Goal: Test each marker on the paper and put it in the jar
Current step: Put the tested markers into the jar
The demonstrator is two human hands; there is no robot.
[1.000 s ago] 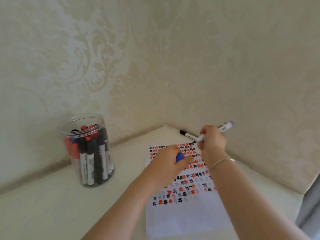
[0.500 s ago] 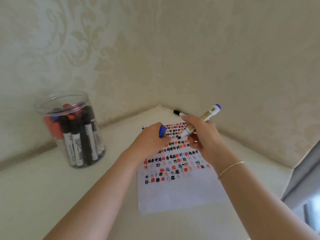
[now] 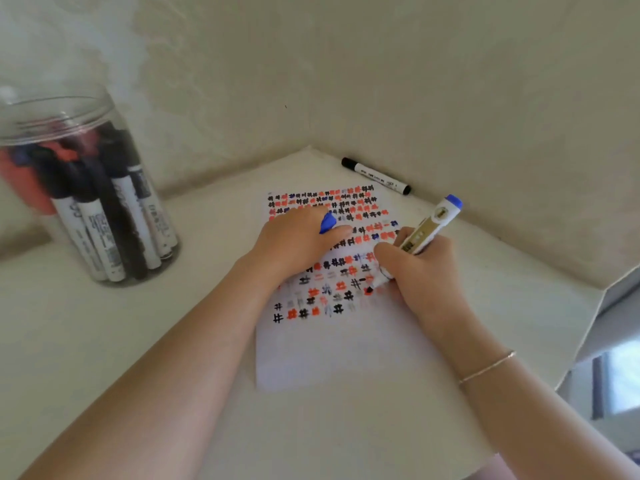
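On the counter: a white counter (image 3: 207, 341) set into a wall corner carries the paper, the jar and a spare marker.
Marker in use: blue marker (image 3: 427, 230) — white barrel with a gold-tan label band and a blue end; label writing is too blurred to read; it leans up to the right with its dark tip down on the paper.
Right hand: the right hand (image 3: 420, 275) grips the blue marker, fingers curled round the barrel.
Left hand: the left hand (image 3: 298, 240) rests on the paper and holds a blue cap (image 3: 327, 223).
Paper: white paper (image 3: 329, 358) — rows of black, red and blue hash marks fill its far half.
Jar: clear jar (image 3: 52, 112) at the left, well apart from the paper, packed with upright markers; their labels are unreadable.
Spare: black marker (image 3: 375, 176) lies capped by the wall, beyond the paper.
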